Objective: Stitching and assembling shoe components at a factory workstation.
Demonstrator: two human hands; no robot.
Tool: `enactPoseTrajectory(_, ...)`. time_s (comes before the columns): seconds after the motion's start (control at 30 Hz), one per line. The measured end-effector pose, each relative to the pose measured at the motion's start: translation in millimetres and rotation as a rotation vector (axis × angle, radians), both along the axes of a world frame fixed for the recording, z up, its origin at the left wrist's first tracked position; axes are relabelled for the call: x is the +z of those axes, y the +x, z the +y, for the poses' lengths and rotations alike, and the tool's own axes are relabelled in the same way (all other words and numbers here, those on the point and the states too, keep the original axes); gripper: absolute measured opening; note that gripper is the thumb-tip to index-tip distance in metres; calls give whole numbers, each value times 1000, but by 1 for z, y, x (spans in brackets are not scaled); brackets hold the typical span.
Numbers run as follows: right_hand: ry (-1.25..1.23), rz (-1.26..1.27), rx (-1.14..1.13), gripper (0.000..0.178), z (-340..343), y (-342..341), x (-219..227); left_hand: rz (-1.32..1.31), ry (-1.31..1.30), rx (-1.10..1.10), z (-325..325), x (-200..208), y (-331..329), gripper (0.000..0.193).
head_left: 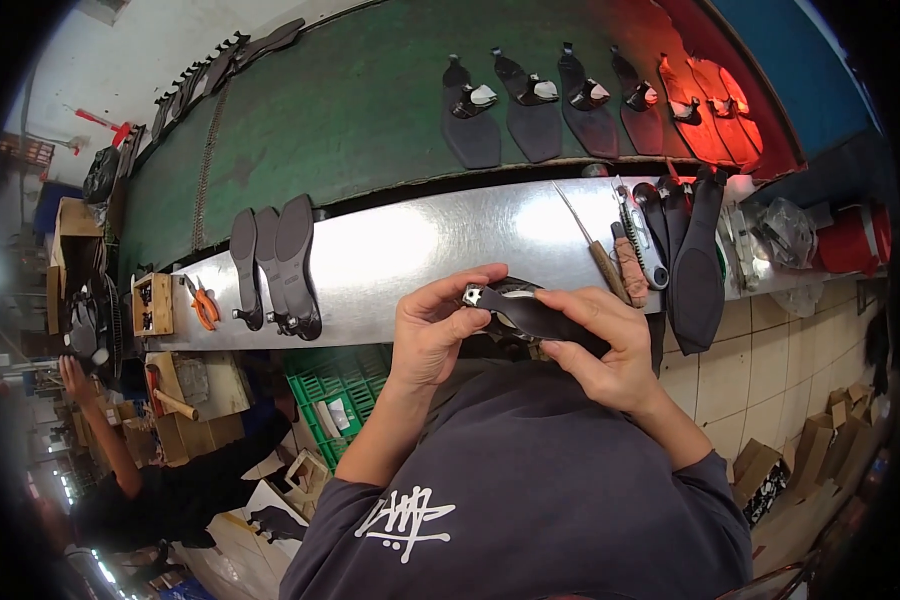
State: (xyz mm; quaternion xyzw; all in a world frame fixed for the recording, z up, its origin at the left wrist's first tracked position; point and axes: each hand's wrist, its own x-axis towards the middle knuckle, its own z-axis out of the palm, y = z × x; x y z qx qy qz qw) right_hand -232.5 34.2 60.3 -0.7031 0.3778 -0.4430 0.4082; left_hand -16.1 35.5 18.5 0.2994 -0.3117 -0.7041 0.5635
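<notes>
Lying crosswise between both hands, by the near edge of the metal surface (pixel 400 250), the sandal (pixel 530 318) had its silver fitting (pixel 473 295) leftward; the left hand (pixel 432 328) pinched that end, the right hand (pixel 612 345) the middle.

We've got a glossy black curved sandal (pixel 533 316) w/ a silver metal fitting (pixel 474 294) at its L end. We hold it crosswise, R end slightly nearer us.

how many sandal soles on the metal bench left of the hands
3: left sole, nearest the orange-handled pliers; middle sole; right sole, nearest the left hand. Others may be hidden underneath.
</notes>
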Motion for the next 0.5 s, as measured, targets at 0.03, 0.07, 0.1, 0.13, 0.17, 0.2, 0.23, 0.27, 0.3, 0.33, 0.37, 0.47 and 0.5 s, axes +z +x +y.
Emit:
enactPoseTrajectory(0.03,-3,8,-1,43,0,0,1,-29,-14,7,1,1,0,37)
enactPoseTrajectory(0.07,-7,15,-3,44,1,0,1,-29,-11,2,1,1,0,37)
enactPoseTrajectory(0.1,-3,14,-8,44,1,0,2,-58,-39,16,2,2,-1,38)
enactPoseTrajectory(0.13,-33,43,-1,44,0,-1,2,-88,-66,29,2,2,-1,38)
enactPoseTrajectory(0.17,-63,71,5,45,-1,-1,2,-89,-61,23,2,1,-1,38)
enactPoseTrajectory(0.2,-58,70,-1,45,-2,-2,3,-114,-79,30,3,1,0,39)
enactPoseTrajectory(0.23,-71,84,8,45,-2,-2,3,-139,-97,35,3,1,0,39)
enactPoseTrajectory(0.27,-83,98,17,45,-2,-2,4,-141,-92,28,4,0,0,39)
enactPoseTrajectory(0.3,-76,96,10,45,-2,-2,5,-160,-127,27,4,0,0,39)
enactPoseTrajectory(0.33,-95,109,15,44,-3,-1,7,-179,-162,28,4,0,1,39)
enactPoseTrajectory(0.37,-113,121,21,44,-3,-2,8,-181,-157,21,4,0,2,39)
enactPoseTrajectory(0.47,-105,185,60,45,-3,-5,11,-215,-266,-14,3,-3,4,40)
enactPoseTrajectory(0.5,-99,183,52,45,-3,-5,11,-232,-292,-22,2,-3,5,40)
